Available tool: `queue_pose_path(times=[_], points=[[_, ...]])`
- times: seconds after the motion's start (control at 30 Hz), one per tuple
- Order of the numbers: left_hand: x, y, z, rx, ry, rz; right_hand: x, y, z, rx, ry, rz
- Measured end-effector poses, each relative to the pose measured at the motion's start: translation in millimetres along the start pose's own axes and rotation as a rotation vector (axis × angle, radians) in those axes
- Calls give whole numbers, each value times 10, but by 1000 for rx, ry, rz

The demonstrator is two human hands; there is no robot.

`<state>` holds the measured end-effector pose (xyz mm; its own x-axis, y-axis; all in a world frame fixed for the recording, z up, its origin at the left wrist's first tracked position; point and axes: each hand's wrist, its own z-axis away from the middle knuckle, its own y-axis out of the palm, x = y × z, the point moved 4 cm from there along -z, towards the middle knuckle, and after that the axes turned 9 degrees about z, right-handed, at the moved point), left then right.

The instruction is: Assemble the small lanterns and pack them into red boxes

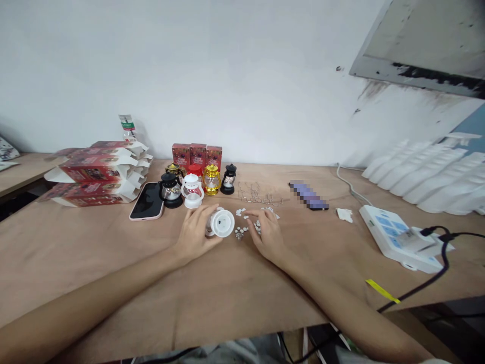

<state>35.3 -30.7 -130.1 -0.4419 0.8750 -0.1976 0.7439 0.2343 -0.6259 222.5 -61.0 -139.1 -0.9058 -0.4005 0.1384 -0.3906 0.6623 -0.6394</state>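
Observation:
My left hand [196,232] is closed around a small white lantern [223,223], which lies tipped so that its round base faces me. A small dark spot shows in the middle of that base. To the right, my right hand [267,233] hovers low over the table with thumb and index finger apart, and I see nothing held in it. Small round silvery pieces [239,233], which look like button cells, lie between the hands. Small white pieces [240,212] lie just beyond; some are partly hidden by my right hand.
Several small lanterns, one of them white [193,191], stand behind my left hand, with red boxes [190,154] at the wall. Flattened red cartons [94,172] and a phone [147,201] are left. Thin wire pieces [254,192], another phone [308,195] and a power strip [390,232] are right.

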Motion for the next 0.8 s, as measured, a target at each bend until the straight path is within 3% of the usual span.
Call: queue_pose_path(times=[0.13, 0.33, 0.8], points=[[-48, 14, -7, 51, 76, 34, -131, 196, 3, 134, 39, 152], [-68, 12, -18, 71, 87, 49, -248, 318, 14, 218, 44, 263], [-137, -17, -46, 38, 192, 3, -243, 272, -15, 198, -179, 402]])
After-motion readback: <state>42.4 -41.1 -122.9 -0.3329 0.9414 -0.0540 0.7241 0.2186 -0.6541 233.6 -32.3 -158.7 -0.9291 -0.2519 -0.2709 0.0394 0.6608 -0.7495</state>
